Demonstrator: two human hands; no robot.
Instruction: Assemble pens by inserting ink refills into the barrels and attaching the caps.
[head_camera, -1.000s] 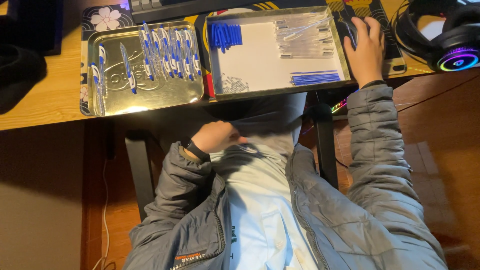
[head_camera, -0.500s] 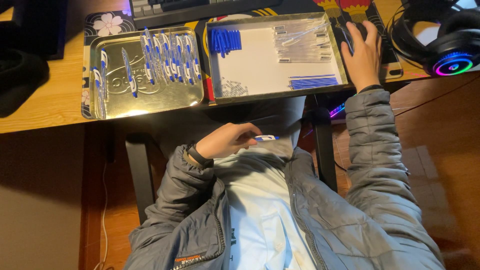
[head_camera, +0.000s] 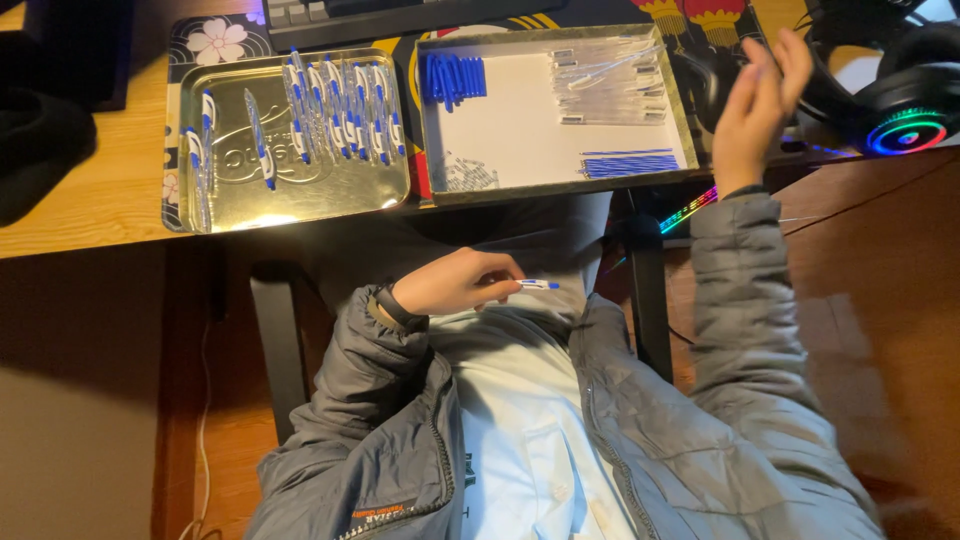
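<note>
Grey quilted zip jacket, pale blue buttoned shirt, dark wrist strap

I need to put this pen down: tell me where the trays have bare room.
White tray: middle bare, between blue caps, clear barrels and blue refills. Gold tray: front right corner bare; finished pens crowd its back.

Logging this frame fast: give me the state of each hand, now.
Left hand: closed on a blue-and-white pen, held near the chest.
Right hand: open, fingers spread, raised above the desk edge, holding nothing.
</note>
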